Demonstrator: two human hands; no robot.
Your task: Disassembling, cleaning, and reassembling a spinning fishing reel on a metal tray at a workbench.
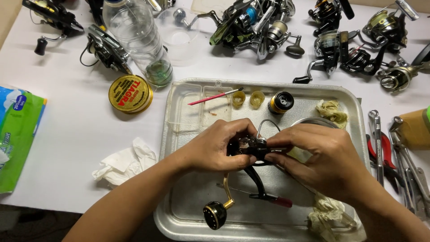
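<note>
While both hands meet over the metal tray (354,112), the work in hand looks like a strip-down or reassembly of a black spinning reel (251,150), judged from the loose parts lying about. Far left of the grip: a green tissue packet (18,134); nearer, a crumpled white tissue (125,163) on the white table (67,89). Up and left of the grip, a round gold tin (130,93) sits beside a clear plastic bottle (139,40). The left hand (215,145) is clenched round the reel body, fingers curled over its top, steadying it just above the tray. Below the grip hangs the gold crank with its black-and-gold knob (215,214); the reel foot points down and right toward a red-tipped tool (275,200) lying on the tray. Just above the grip: a clear compartment box (197,107), a pink-handled brush (215,96) across it, two small yellow caps (247,98), and a black-and-yellow spool (281,102). The right hand (322,159) pinches the reel's upper right side with thumb and fingertips; whether it holds a small part there I cannot tell. Greasy rags (331,112) lie above and below that hand. Right of the grip, wrenches and red-handled pliers (385,152); more reels (358,49) along the far edge. Next move, as I judge it, calls for a steady left hold and fine fingertip work on the right.
</note>
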